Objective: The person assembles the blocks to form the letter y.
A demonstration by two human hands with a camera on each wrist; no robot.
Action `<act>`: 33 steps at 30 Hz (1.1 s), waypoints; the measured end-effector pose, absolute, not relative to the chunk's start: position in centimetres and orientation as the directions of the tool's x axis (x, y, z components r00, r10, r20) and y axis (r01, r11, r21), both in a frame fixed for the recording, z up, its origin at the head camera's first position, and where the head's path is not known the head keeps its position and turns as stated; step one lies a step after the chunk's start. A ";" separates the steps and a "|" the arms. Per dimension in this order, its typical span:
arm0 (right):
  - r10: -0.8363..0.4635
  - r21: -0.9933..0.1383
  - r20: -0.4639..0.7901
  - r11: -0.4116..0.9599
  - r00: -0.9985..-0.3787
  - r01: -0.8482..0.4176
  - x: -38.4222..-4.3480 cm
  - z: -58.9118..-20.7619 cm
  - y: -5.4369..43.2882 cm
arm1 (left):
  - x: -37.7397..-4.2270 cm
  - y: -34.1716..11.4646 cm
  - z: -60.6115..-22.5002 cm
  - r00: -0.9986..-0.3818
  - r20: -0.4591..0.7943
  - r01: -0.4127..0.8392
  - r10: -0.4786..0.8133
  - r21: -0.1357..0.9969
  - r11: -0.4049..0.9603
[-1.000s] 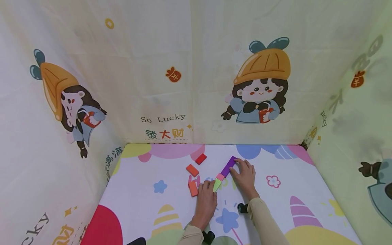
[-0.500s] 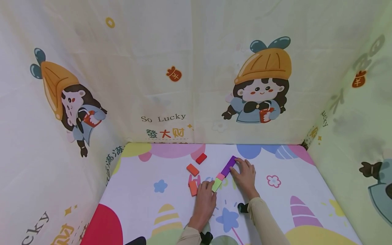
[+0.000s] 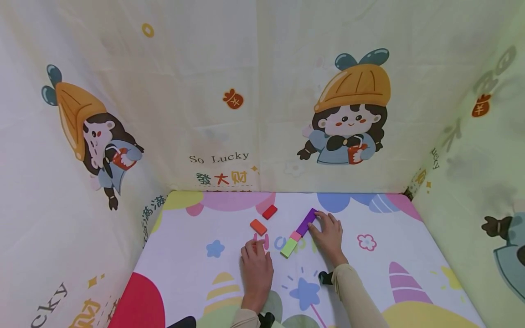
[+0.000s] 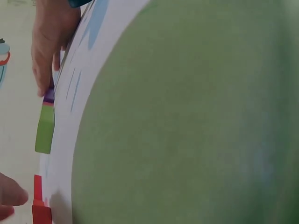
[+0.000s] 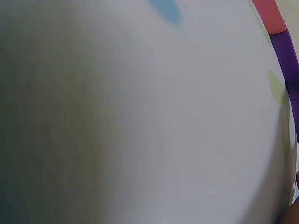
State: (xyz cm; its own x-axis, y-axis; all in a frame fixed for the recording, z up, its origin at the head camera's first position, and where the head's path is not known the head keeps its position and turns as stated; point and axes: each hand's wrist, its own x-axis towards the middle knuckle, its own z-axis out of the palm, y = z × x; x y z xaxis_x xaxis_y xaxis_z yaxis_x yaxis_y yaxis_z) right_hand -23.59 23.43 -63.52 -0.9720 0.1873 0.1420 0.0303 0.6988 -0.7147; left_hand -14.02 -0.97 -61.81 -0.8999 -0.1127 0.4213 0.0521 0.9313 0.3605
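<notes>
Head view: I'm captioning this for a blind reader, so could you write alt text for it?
Two hands work with flat coloured blocks on a cartoon-printed mat: the right hand touches a purple block that heads a diagonal row with a pink block and a green block, while the left hand rests beside it. An orange block and a red block lie apart.

I see a purple block (image 3: 306,222), a pink block (image 3: 295,236) and a light green block (image 3: 289,248) on a white mat (image 3: 369,273) printed with pastel stars, flowers and balloons. Towards its far edge lie an orange block (image 3: 258,226) and a red block (image 3: 269,212). My sleeves (image 3: 352,291) are beige.
</notes>
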 end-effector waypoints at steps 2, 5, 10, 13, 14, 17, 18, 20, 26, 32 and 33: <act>0.186 -0.712 0.132 0.701 -0.974 0.038 -23.6 -63.5 23.5 | -14.0 -1.1 -61.8 -0.907 0.394 0.006 -0.146 0.360 0.933; 0.184 -0.709 0.106 0.703 -0.977 0.055 -23.5 -63.5 23.5 | -14.0 -1.1 -61.9 -0.919 0.343 -0.057 -0.195 0.375 0.925; 0.181 -0.707 0.101 0.705 -0.978 0.057 -23.5 -63.5 23.6 | -14.0 -1.1 -62.0 -0.933 0.270 -0.119 -0.238 0.393 0.912; 0.181 -0.707 0.112 0.706 -0.977 0.050 -23.5 -63.5 23.5 | -14.0 -1.2 -62.1 -0.939 0.244 -0.137 -0.243 0.384 0.913; 0.180 -0.705 0.113 0.707 -0.977 0.049 -23.5 -63.5 23.5 | -14.0 -1.2 -62.1 -0.940 0.239 -0.139 -0.244 0.384 0.913; 0.181 -0.708 0.102 0.704 -0.978 0.056 -23.5 -63.5 23.4 | -14.0 -1.3 -62.1 -0.944 0.222 -0.147 -0.244 0.380 0.913; 0.180 -0.707 0.094 0.704 -0.979 0.062 -23.5 -63.4 23.4 | -14.0 -1.3 -62.1 -0.945 0.219 -0.149 -0.245 0.380 0.913; 0.177 -0.705 0.078 0.705 -0.981 0.072 -23.5 -63.3 23.4 | -14.1 -1.3 -62.1 -0.946 0.208 -0.155 -0.249 0.384 0.910; 0.179 -0.703 0.091 0.709 -0.980 0.064 -23.5 -63.4 23.5 | -14.2 -1.3 -61.9 -0.949 0.183 -0.165 -0.257 0.406 0.899; 0.182 -0.705 0.111 0.707 -0.977 0.051 -23.5 -63.4 23.4 | -14.0 -1.6 -61.9 -0.952 0.195 -0.135 -0.234 0.420 0.897; 0.181 -0.705 0.104 0.707 -0.978 0.056 -23.5 -63.3 23.4 | -13.9 -1.6 -61.9 -0.953 0.198 -0.128 -0.228 0.422 0.898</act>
